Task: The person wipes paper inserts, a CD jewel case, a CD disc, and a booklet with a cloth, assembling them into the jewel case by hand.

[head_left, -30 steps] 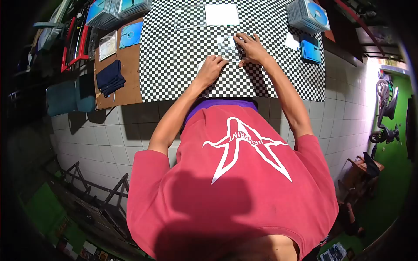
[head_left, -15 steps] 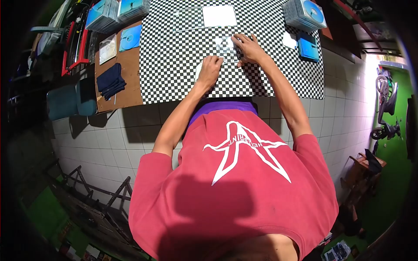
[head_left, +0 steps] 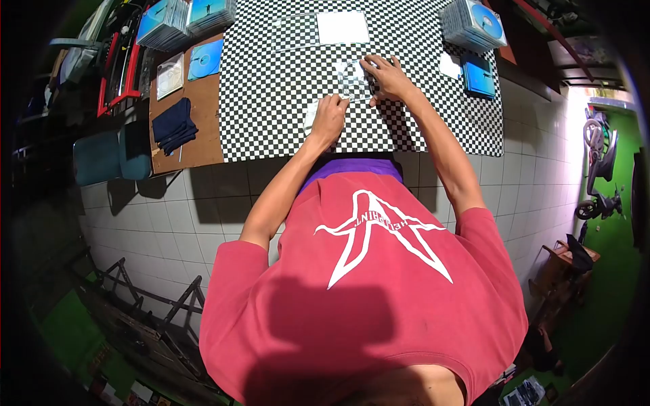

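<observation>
Likely light, stiff, slippery and brittle, the clear case suits an edge hold, the right hand spread beside it, the left hand curled, its grip unclear.

Red short-sleeved T-shirt with white star outline and lettering, purple waistband.

Red shirt: "HEL" and "PRINT" legible, letters between unclear.

I get hard, bright light on the shirt, big dark shadow across it. Sheet near blown out, glare at right edge. Left side dim. Heavy fisheye bend, black corners, soft rim detail.
</observation>
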Demonstrator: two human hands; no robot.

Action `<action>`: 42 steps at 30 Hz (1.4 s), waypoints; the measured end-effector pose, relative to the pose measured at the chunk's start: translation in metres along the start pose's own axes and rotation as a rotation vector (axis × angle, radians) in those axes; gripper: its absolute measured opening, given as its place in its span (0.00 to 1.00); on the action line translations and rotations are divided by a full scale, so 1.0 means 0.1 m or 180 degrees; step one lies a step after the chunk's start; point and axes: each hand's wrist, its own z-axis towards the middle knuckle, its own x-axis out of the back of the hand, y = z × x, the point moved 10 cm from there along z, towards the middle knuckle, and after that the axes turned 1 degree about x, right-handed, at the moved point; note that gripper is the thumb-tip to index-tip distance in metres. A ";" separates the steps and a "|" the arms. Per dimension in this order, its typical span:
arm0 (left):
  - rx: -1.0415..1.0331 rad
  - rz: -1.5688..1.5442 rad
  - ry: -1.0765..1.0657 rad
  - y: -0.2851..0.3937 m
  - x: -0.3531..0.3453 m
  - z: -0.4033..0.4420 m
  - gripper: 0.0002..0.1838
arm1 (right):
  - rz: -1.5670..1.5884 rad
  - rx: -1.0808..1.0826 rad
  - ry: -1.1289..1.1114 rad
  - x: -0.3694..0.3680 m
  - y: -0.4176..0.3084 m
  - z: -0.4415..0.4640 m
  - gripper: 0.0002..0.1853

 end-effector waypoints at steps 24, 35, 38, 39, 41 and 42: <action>0.1810 -0.2263 0.0405 -0.23 0.74 0.09 0.07 | 0.5821 -0.1541 0.0940 0.15 -0.56 -0.90 0.20; 0.0992 -0.0927 -0.0957 0.08 -0.14 0.59 0.37 | 0.2738 -0.1878 0.2037 0.24 0.42 -1.58 0.22; 0.0688 -0.0179 -0.1187 0.00 -0.42 0.85 0.66 | 0.0978 -0.1861 0.2166 0.50 0.49 -1.67 0.26; 0.0582 0.0073 -0.1163 0.01 -0.46 0.94 0.71 | 0.0568 -0.1783 0.2084 0.43 0.54 -1.65 0.27; 0.0476 0.0240 -0.1262 -0.02 -0.62 1.05 0.78 | 0.0830 -0.1655 0.1297 -0.05 0.67 -1.51 0.30; 0.0495 0.0344 -0.1379 -0.02 -0.68 1.09 0.79 | 0.0813 -0.1696 0.1073 0.00 0.57 -1.52 0.34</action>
